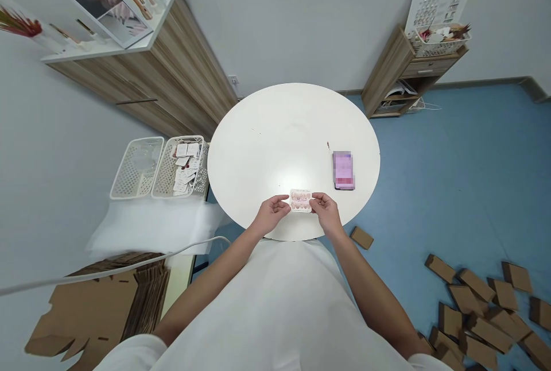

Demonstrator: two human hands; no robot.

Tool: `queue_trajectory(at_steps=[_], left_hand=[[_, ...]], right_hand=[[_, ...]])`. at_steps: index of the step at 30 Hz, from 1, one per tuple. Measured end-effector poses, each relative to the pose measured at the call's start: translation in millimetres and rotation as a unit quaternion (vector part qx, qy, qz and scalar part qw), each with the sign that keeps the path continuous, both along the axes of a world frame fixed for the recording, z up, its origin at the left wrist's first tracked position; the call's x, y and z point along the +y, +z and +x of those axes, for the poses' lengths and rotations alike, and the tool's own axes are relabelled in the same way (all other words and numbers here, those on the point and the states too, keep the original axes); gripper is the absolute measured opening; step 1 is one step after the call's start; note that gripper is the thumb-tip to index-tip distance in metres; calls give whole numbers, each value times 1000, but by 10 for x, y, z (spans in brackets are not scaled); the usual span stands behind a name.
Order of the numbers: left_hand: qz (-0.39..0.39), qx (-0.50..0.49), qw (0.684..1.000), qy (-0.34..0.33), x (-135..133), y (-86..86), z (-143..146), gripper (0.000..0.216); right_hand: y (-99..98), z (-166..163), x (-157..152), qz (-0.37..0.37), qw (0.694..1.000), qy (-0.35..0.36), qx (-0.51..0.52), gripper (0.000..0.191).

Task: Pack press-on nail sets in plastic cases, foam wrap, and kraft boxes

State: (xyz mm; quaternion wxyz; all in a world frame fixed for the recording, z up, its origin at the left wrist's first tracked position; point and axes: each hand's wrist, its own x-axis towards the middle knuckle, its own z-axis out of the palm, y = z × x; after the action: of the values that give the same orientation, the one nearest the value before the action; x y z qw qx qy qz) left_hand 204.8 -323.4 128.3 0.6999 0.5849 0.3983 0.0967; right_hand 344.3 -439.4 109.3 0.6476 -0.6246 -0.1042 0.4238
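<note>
No legible text anywhere. Wall poster (443, 0) above the small cabinet carries print, too small to read. Phone (343, 170) screen on the round table (275, 130) is blurred.

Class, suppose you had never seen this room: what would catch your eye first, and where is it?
First the round white table at centre, where the left hand and right hand hold a small clear card of pink nail tips by its ends at the near edge. Next, the purple phone lying right of it, and the brown cardboard boxes scattered on the blue floor, lower right.
</note>
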Motion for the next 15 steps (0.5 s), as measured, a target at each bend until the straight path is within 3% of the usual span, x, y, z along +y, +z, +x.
queue_trajectory(at_steps=[4, 15], left_hand=[[10, 11, 1000, 4, -32, -26, 28, 31], [11, -8, 1000, 7, -28, -176, 19, 30]], right_hand=[[-13, -9, 16, 6, 1000, -5, -4, 27], [36, 190, 53, 2, 999, 32, -41, 30]])
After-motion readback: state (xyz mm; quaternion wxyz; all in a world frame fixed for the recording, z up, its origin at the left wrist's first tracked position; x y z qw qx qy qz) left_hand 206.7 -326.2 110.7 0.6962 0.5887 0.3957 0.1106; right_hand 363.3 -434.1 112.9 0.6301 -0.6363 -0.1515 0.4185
